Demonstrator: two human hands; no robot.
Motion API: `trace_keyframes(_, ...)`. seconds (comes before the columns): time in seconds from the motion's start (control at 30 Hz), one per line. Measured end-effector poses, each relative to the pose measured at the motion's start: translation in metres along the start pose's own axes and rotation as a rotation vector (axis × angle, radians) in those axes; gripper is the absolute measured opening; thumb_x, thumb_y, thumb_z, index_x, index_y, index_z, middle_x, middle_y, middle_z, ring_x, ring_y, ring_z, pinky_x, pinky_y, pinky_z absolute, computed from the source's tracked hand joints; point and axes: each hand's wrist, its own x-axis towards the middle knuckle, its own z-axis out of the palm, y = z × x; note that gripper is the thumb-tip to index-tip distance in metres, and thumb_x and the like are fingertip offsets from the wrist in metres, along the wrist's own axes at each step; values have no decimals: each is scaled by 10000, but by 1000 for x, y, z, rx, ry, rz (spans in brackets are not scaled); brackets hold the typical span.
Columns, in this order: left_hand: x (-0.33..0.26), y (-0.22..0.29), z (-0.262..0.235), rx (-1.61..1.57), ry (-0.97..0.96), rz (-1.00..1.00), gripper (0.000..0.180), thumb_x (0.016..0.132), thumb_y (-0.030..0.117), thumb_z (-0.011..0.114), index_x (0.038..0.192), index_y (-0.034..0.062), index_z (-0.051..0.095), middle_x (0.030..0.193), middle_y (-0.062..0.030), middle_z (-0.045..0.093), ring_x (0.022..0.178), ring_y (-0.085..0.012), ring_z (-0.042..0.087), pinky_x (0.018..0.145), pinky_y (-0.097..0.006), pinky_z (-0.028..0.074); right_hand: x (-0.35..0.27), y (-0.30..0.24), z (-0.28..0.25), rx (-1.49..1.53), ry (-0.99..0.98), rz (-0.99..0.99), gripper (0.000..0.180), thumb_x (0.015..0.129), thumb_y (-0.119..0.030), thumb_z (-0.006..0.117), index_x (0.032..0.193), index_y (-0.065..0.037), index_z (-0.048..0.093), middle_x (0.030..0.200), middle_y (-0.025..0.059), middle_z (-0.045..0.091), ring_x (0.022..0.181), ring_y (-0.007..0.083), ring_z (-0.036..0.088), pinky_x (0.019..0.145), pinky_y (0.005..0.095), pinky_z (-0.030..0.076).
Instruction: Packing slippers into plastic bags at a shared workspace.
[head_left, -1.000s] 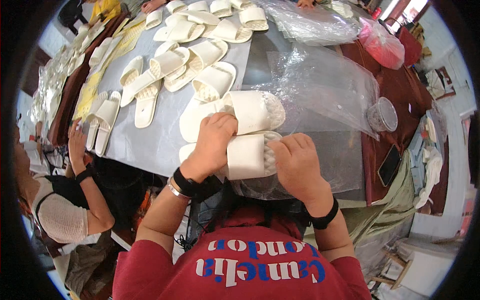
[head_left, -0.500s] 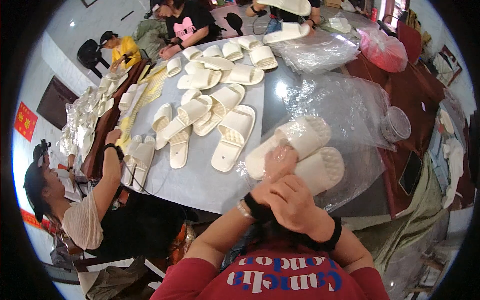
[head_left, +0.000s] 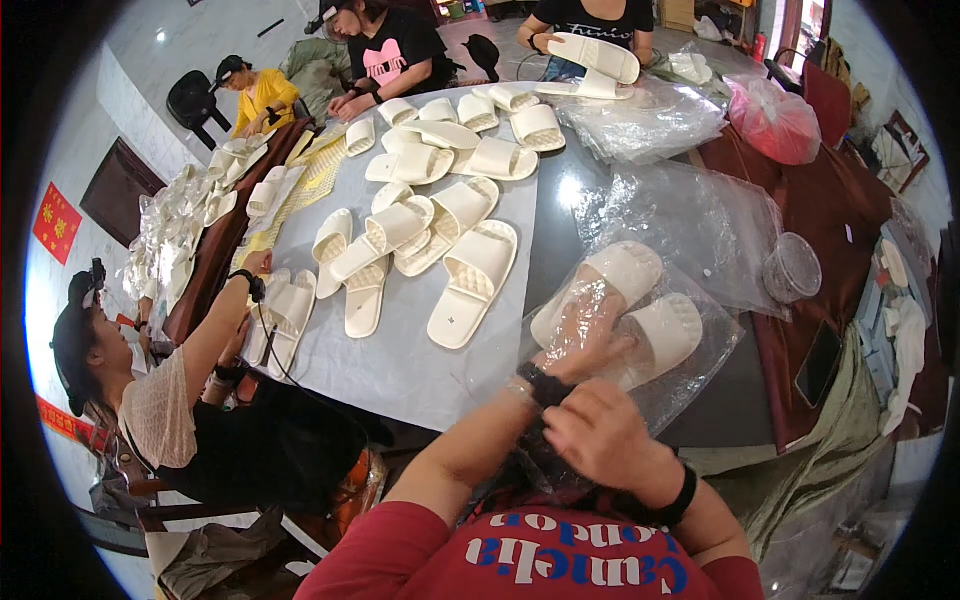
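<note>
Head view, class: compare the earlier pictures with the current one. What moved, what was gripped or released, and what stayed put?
The left hand has gone inside the clear plastic bag, now around the pair of cream slippers. The right hand has let go of the slippers and grips the bag's mouth. The loose slippers on the grey table stayed where they were.

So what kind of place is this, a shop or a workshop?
Most likely a small packing workshop. Many loose cream slippers lie on a long table, clear plastic bags are piled nearby, and several people sit around it. The left hand is inside a bag with a pair.
</note>
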Motion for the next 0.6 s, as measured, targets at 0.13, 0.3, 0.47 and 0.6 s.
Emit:
trace_keyframes(0.13,-35,-18,-27,30,206,184,445,796,304,689,1104,18,543,1123,-204,551,1080,-393,516,933,-502,392,-6,33,-24,-235,-113,178,301,693,-105,670,980,-32,617,914,128,567,944,318,541,831,433,443)
trace_keyframes(0.3,-92,-38,-82,-117,-78,-74,418,819,253,682,1150,24,568,1125,-210,578,1064,-359,554,885,-422,454,-9,66,-22,-470,-235,309,383,752,-161,667,1122,-78,607,1246,209,482,1207,397,419,978,548,359)
trace_keyframes(0.47,-139,-40,-138,-20,-77,-301,311,828,180,670,1087,23,600,1025,-181,623,975,-328,599,828,-387,476,3,83,-13,-600,-345,362,431,785,-188,657,1201,-117,569,1296,207,464,1254,416,386,1002,583,337)
trace_keyframes(0.6,-127,-18,-159,-93,326,-354,182,810,125,679,954,21,637,889,-153,646,853,-328,623,756,-369,495,6,89,-5,-592,-395,383,443,791,-197,656,1218,-124,564,1312,207,453,1270,417,372,1007,593,329)
